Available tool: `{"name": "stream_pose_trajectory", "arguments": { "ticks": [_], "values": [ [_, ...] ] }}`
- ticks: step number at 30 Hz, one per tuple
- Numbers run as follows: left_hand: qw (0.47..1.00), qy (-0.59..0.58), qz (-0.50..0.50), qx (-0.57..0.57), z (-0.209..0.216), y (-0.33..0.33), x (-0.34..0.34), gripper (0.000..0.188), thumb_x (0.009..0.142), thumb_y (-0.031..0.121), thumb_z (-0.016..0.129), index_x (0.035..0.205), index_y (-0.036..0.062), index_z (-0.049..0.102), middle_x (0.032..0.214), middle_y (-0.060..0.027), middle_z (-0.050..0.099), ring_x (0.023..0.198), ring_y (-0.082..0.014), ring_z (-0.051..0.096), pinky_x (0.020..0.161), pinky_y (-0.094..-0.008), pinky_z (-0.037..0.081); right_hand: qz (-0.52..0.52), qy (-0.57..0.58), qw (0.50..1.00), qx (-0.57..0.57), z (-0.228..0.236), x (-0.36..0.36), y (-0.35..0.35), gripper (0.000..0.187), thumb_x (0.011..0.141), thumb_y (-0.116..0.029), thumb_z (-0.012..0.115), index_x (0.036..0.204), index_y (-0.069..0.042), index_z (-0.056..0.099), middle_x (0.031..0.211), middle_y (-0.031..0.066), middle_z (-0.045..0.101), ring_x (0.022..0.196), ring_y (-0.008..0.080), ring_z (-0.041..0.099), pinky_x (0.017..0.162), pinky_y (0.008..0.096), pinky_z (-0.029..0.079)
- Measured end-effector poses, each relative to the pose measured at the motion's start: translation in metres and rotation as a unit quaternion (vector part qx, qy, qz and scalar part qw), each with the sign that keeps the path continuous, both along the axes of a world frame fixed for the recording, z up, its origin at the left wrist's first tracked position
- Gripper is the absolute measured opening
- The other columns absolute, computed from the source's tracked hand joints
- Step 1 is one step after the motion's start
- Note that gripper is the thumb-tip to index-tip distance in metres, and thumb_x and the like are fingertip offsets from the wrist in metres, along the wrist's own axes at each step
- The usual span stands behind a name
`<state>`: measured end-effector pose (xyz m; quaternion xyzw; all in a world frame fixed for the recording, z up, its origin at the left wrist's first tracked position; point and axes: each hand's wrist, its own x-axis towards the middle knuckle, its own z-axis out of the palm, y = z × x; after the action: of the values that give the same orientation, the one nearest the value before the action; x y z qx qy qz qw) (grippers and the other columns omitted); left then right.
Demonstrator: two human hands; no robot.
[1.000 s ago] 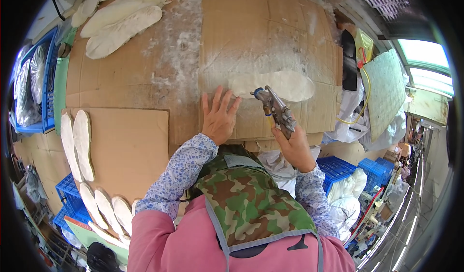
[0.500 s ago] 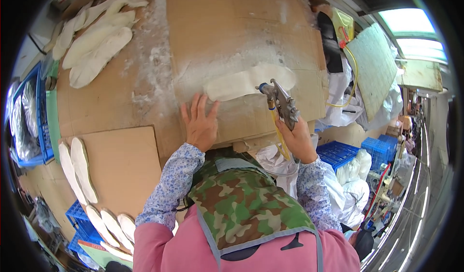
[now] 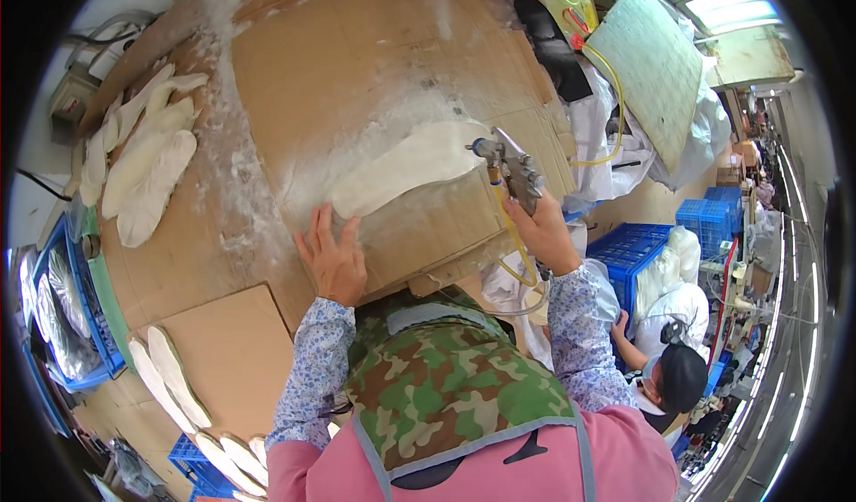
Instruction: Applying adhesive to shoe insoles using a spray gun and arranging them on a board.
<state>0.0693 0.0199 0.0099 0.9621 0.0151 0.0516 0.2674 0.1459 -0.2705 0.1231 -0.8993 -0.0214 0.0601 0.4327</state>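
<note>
A white insole-shaped piece [image 3: 406, 168] lies flat on a cardboard sheet [image 3: 357, 65], slanting up toward the right. My left hand [image 3: 334, 261] rests on the cardboard with its fingers spread, the fingertips close to the piece's left end. It holds nothing. In my right hand [image 3: 546, 234] is a metal spray gun [image 3: 519, 176], its nozzle pointing left over the piece's right end. A yellow hose [image 3: 513, 226] runs down from the gun. Whitish residue coats the cardboard around the piece.
More white insole pieces [image 3: 152, 172] are piled at the far left. Others [image 3: 169, 377] line a second cardboard sheet [image 3: 227, 350] at the near left. Blue crates [image 3: 629, 248] and white bags stand to the right, where another person [image 3: 673, 377] is at work.
The view has turned, shifting the table leftward and tilting it. The spray gun is now nearer the right end of the insole piece. More of the other person shows at the right.
</note>
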Motion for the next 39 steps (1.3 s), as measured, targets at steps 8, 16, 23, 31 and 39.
{"name": "stream_pose_trajectory", "arguments": {
  "ticks": [8,16,23,31,39],
  "values": [
    [0.999,-0.034,0.021,0.000,0.005,-0.002,0.015,0.030,0.078,0.003,0.051,0.105,0.0118,0.061,0.141,-0.0132,0.038,0.134,-0.0335,0.031,0.111,-0.0563,0.014,0.072,0.025,0.997,0.028,0.001,-0.004,0.008,0.026,0.087,-0.008,0.059,0.109,0.001,0.049,0.082,0.0214,0.058,0.072,0.0369,0.053,0.071,0.0381,0.045],
    [0.986,-0.082,0.064,-0.127,0.007,0.001,0.041,0.025,0.074,-0.001,0.047,0.098,0.0034,0.055,0.106,-0.0111,0.057,0.098,-0.0293,0.051,0.092,-0.0463,0.034,0.017,0.002,1.000,0.026,0.002,-0.007,-0.013,0.027,0.086,-0.009,0.060,0.109,0.001,0.050,0.083,0.0202,0.059,0.074,0.0348,0.055,0.072,0.0373,0.046],
    [0.976,-0.139,0.106,-0.130,-0.005,0.018,0.043,0.027,0.076,0.000,0.045,0.100,0.0046,0.055,0.097,-0.0085,0.058,0.094,-0.0267,0.052,0.088,-0.0429,0.036,-0.041,-0.008,0.999,0.022,-0.004,-0.001,-0.039,0.030,0.086,-0.009,0.060,0.112,0.002,0.052,0.082,0.0175,0.060,0.072,0.0272,0.055,0.071,0.0359,0.046],
    [0.996,0.010,0.087,-0.012,-0.046,0.035,0.063,0.021,0.079,0.007,0.055,0.099,0.0047,0.058,0.097,-0.0133,0.057,0.091,-0.0293,0.054,0.082,-0.0401,0.043,-0.059,0.108,0.981,0.152,-0.004,0.029,-0.088,0.018,0.089,-0.017,0.061,0.103,-0.007,0.063,0.058,-0.0045,0.047,0.049,0.0046,0.042,0.044,0.0240,0.034],
    [0.961,0.196,0.084,-0.175,-0.020,0.055,0.082,0.018,0.082,0.008,0.059,0.099,0.0019,0.053,0.092,-0.0074,0.055,0.085,-0.0179,0.053,0.072,-0.0312,0.045,-0.156,0.075,0.976,0.134,-0.101,0.144,-0.140,0.048,0.079,-0.049,0.068,0.066,-0.003,0.063,0.053,0.0071,0.057,0.048,0.0209,0.055,0.053,0.0360,0.047]
  ]
}}
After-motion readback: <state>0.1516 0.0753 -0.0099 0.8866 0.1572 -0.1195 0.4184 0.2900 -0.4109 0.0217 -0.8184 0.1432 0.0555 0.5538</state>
